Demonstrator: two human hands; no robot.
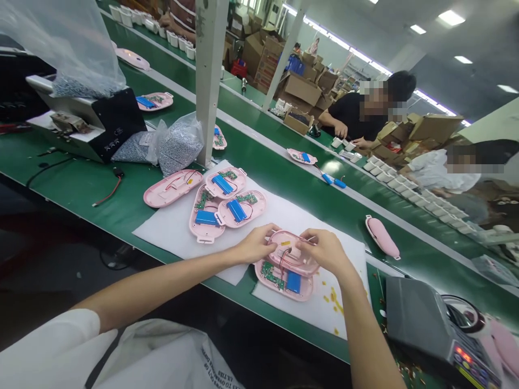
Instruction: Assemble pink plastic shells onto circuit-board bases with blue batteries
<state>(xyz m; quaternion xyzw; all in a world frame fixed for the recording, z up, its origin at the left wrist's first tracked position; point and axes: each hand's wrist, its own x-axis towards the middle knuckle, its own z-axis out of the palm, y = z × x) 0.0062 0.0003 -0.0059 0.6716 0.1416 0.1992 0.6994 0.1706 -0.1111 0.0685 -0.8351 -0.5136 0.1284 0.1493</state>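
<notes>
**Two hands close a wired pink shell over its open casing**

The left hand (255,244) and right hand (322,249) grasp a glossy pink plastic shell (292,254) from either side, fingers curled around its curved edge, not clenched. It sits directly over an open pink casing (308,292), though whether they touch is hidden. That casing holds a green circuit board (271,275) and a blue battery pack (294,282). Thin red wires (284,259) loop between the halves, probably why they are kept so close together. Beneath lies a soft white foam sheet (344,308), likely there to protect the smooth plastic from the green conveyor belt (101,183). Three more open casings (225,182) sit toward the far left of the foam, with small yellow tape scraps (332,297) scattered near right. A closed pink casing (382,236) rests on the belt to the right, and a clear bag of small gray parts (180,145) slumps far left.
</notes>
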